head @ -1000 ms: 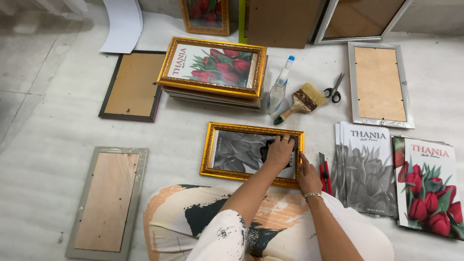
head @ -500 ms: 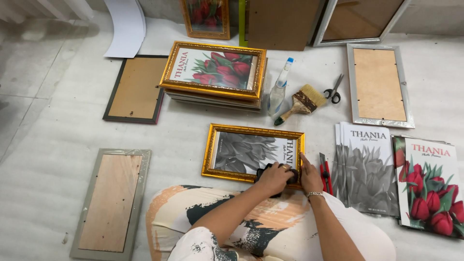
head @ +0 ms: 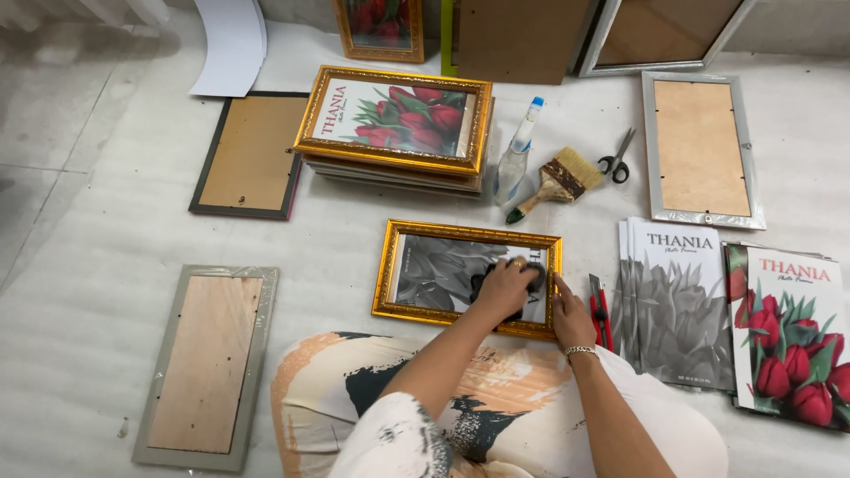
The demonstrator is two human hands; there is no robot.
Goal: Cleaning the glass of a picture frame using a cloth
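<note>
Shifted rightward, left hand point(head: 503, 288) presses a dark cloth point(head: 531, 281) onto the gold frame point(head: 390, 265); right hand point(head: 569, 312) lies spread at its edge beside pliers point(head: 598, 305).

stack of gold frames point(head: 394, 124), red-flower print on top | spray bottle point(head: 516, 158) just right of stack | paintbrush point(head: 558, 181) beside bottle | scissors point(head: 617, 159) | silver frame point(head: 702, 150) face down, right | black frame point(head: 250, 155) face down, left | grey frame point(head: 205, 365) face down, lower left | print piles point(head: 735, 310) right | red cutter point(head: 599, 310)

No packages, signs or screens were seen; only a pale label was noted on the clear spray bottle point(head: 514, 159).
</note>
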